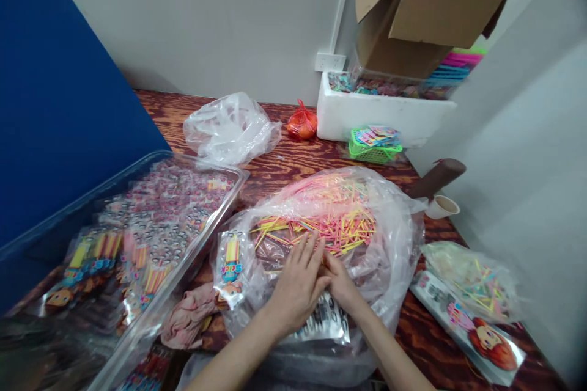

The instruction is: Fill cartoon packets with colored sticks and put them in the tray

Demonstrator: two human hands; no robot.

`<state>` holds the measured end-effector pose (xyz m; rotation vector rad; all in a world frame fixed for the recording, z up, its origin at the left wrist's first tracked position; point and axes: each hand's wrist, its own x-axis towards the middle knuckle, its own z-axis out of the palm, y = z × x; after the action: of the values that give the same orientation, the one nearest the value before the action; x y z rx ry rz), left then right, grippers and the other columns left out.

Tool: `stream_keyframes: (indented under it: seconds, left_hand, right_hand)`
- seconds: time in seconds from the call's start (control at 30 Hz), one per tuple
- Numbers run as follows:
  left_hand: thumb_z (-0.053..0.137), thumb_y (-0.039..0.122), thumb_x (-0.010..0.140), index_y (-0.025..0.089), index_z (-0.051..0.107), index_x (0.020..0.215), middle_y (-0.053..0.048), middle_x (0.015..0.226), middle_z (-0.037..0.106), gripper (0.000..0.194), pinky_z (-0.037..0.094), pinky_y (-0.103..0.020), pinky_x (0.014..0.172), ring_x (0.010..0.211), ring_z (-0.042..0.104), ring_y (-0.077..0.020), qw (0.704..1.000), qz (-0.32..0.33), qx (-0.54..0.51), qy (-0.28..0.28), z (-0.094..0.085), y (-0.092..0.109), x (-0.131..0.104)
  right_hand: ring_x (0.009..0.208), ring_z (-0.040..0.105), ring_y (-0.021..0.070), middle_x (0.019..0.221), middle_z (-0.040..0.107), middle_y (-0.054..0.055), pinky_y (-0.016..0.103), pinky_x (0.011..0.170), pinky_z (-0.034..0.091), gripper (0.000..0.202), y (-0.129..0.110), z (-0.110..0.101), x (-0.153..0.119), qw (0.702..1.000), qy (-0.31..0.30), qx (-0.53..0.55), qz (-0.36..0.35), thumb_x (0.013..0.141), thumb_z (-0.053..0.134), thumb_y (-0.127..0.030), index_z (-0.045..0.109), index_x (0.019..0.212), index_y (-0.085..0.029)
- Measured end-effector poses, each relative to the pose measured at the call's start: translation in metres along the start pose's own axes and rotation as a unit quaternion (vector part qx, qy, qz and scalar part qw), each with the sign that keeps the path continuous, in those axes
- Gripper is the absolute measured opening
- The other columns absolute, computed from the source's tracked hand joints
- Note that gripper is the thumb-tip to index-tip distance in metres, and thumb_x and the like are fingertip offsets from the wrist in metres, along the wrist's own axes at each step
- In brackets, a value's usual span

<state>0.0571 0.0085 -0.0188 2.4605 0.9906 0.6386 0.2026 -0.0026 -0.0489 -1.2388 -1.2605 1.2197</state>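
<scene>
we have both hands together at centre, over the open plastic bag [403, 250]; left hand [300, 284] lies palm down, fingers extended, its thumb side against right hand [340, 281], whose fingers curl partly out of view; can't tell if right grips anything; silver packet [337, 324] sits beneath them, partly hidden; thin pink and yellow sticks [339, 231] lie loose in the bag, just past our fingertips at 12 to 1 o'clock; from the hands, stick-print packet [230, 269] is at 9, pink cloth [190, 317] at 8 to 9, clear tub [236, 189] full of small packs at 10, red bag [302, 122] at 12, green basket [375, 153] and white foam box [385, 116] at 1, paper cup [443, 206] at 2
</scene>
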Motion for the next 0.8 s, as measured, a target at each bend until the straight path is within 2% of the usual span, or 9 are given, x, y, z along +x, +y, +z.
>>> stream_keyframes:
  seconds: [0.03,0.1,0.17,0.23,0.3,0.4,0.5,0.63,0.8]
  left_hand:
    - [0.046,0.029,0.096,0.019,0.020,0.151,-0.014,0.158,0.027,0.062,0.030,-0.050,0.115,0.146,0.022,-0.0267,1.000,-0.012,-0.005,0.014,-0.004,0.000,-0.005]
    - [0.042,0.025,0.097,0.019,0.034,0.145,-0.014,0.147,0.044,0.049,0.037,-0.047,0.110,0.136,0.039,-0.0251,0.999,-0.039,-0.015,0.018,-0.009,0.001,-0.017]
    - [0.046,0.022,0.096,0.020,0.049,0.132,-0.011,0.129,0.058,0.037,0.044,-0.045,0.102,0.121,0.052,-0.0248,0.998,-0.062,-0.009,-0.022,-0.009,0.004,-0.030]
    - [0.055,0.021,0.090,0.019,0.055,0.125,-0.010,0.122,0.061,0.035,0.045,-0.047,0.098,0.113,0.054,-0.0273,0.994,-0.079,0.020,-0.078,-0.004,0.007,-0.040]
    - [0.065,0.022,0.083,0.017,0.055,0.126,-0.011,0.122,0.060,0.044,0.043,-0.049,0.097,0.112,0.053,-0.0303,0.988,-0.088,0.050,-0.118,0.002,0.009,-0.044]
    - [0.069,0.021,0.080,0.018,0.058,0.118,-0.010,0.116,0.060,0.039,0.042,-0.048,0.095,0.108,0.053,-0.0297,0.983,-0.105,0.057,-0.141,0.007,0.010,-0.041]
    - [0.067,0.018,0.080,0.019,0.061,0.106,-0.007,0.111,0.060,0.026,0.043,-0.042,0.090,0.105,0.052,-0.0272,0.984,-0.127,0.029,-0.126,0.008,0.010,-0.037]
    - [0.070,0.023,0.080,0.019,0.059,0.104,-0.006,0.108,0.059,0.027,0.042,-0.043,0.090,0.103,0.052,-0.0273,0.987,-0.129,0.006,-0.096,0.012,0.010,-0.034]
    - [0.065,0.012,0.080,0.018,0.058,0.091,-0.005,0.099,0.060,0.014,0.043,-0.037,0.082,0.094,0.054,-0.0236,0.989,-0.137,-0.020,-0.054,0.020,0.008,-0.030]
  right_hand:
    - [0.097,0.063,0.0243,0.102,0.070,0.006,0.040,0.094,0.046,0.028,-0.001,-0.002,0.000,1.000,0.004,0.009,0.003,0.085,0.056,-0.039,0.067,0.105,-0.022]
    - [0.093,0.065,0.0235,0.098,0.070,0.005,0.037,0.089,0.049,0.023,-0.002,-0.005,-0.001,0.999,0.014,0.024,0.017,0.084,0.059,-0.038,0.068,0.099,-0.022]
    - [0.085,0.066,0.0229,0.089,0.070,0.004,0.034,0.079,0.051,0.020,0.001,-0.007,-0.003,0.999,0.031,0.027,0.035,0.083,0.062,-0.039,0.068,0.092,-0.022]
    - [0.081,0.065,0.0224,0.083,0.069,0.003,0.032,0.074,0.051,0.020,0.006,-0.008,-0.005,0.998,0.048,0.014,0.040,0.084,0.062,-0.040,0.068,0.087,-0.021]
    - [0.082,0.065,0.0222,0.084,0.069,0.003,0.031,0.074,0.050,0.021,0.009,-0.008,-0.006,0.998,0.054,-0.004,0.029,0.086,0.060,-0.040,0.068,0.088,-0.021]
    - [0.086,0.064,0.0219,0.089,0.070,0.004,0.031,0.077,0.049,0.020,0.007,-0.012,-0.005,0.998,0.058,-0.029,0.002,0.090,0.056,-0.037,0.068,0.092,-0.021]
    - [0.090,0.063,0.0218,0.092,0.070,0.005,0.031,0.082,0.047,0.019,0.004,-0.017,-0.003,0.996,0.055,-0.061,-0.026,0.092,0.054,-0.034,0.068,0.093,-0.021]
    - [0.088,0.063,0.0221,0.095,0.070,0.006,0.033,0.080,0.048,0.021,0.004,-0.023,0.007,0.990,0.041,-0.130,-0.029,0.093,0.049,-0.030,0.067,0.098,-0.020]
    - [0.089,0.062,0.0235,0.089,0.070,0.006,0.035,0.083,0.045,0.027,0.001,-0.028,0.026,0.950,0.037,-0.302,-0.067,0.086,0.045,-0.014,0.069,0.094,-0.022]
